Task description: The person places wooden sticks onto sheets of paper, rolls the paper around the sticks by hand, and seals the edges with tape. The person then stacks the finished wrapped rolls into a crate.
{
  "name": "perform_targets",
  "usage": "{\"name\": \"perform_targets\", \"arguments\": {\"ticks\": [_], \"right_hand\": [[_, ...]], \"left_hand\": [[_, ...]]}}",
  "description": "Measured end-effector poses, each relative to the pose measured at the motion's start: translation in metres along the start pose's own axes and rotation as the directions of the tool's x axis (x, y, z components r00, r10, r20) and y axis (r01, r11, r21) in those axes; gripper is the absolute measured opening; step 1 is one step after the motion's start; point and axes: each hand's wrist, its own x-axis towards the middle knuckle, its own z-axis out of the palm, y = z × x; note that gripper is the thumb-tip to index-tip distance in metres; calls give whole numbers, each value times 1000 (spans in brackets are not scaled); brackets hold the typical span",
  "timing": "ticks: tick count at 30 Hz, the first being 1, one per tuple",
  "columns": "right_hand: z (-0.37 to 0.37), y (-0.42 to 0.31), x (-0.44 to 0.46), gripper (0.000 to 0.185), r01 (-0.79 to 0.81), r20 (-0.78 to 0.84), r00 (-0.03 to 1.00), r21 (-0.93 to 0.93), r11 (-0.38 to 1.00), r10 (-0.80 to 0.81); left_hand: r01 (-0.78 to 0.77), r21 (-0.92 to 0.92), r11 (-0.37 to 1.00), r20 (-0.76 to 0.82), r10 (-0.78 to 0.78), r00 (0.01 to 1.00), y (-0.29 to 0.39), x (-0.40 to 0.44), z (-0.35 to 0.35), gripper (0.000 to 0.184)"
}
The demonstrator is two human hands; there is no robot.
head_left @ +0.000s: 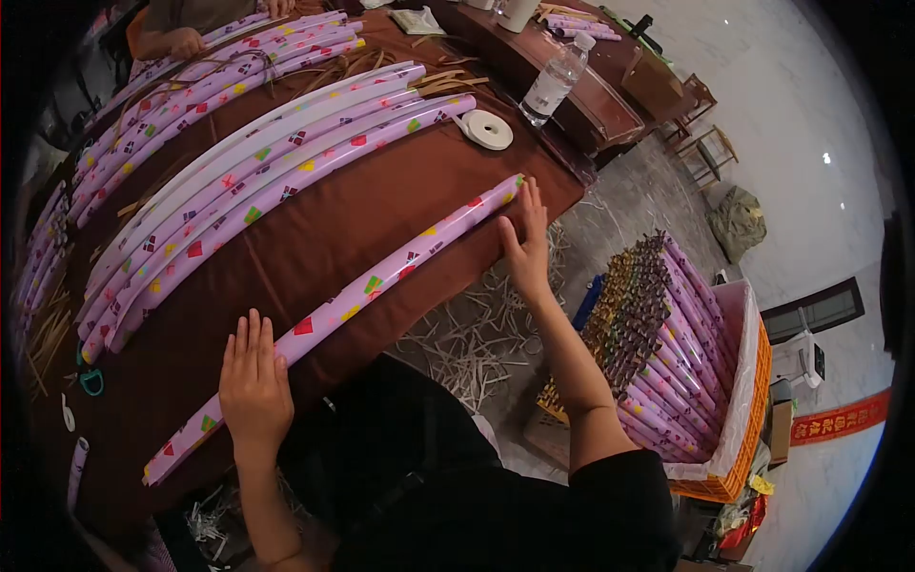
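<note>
A long purple tube (381, 278) with coloured patches lies across the brown-covered table. My left hand (255, 386) rests flat on it towards its lower left part, fingers together and stretched out. At the tube's upper right end, my right hand (527, 238) touches it with the thumb apart from the raised fingers. Beyond the tube lie several more purple tubes (276, 181) side by side. A roll of white tape (487, 130) sits by their right ends.
A water bottle (556, 80) stands near the table's far right edge. An orange crate (753, 410) full of purple tubes stands at the right. Teal scissors (91, 383) lie at the left. Paper strips (467, 343) litter the floor. Another person's hand (184, 43) is at the far side.
</note>
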Motion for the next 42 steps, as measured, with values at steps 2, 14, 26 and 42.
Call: {"name": "perform_targets", "arguments": {"ticks": [2,14,26,42], "right_hand": [[14,-22,0,83,-64,63,996,41,997,62],[18,-21,8,88,-164,137,980,145,976,144],[25,-27,8,78,-247,73,969,195,949,237],[34,-14,1,54,-55,7,998,0,998,55]], "left_hand": [[-6,4,1000,4,6,1000,-1,0,-1,40],[10,-10,1000,7,-9,1000,-1,1,-1,39],[10,-8,1000,0,-10,1000,0,0,-2,40],[9,-22,1000,-33,-10,999,2,0,-3,40]]}}
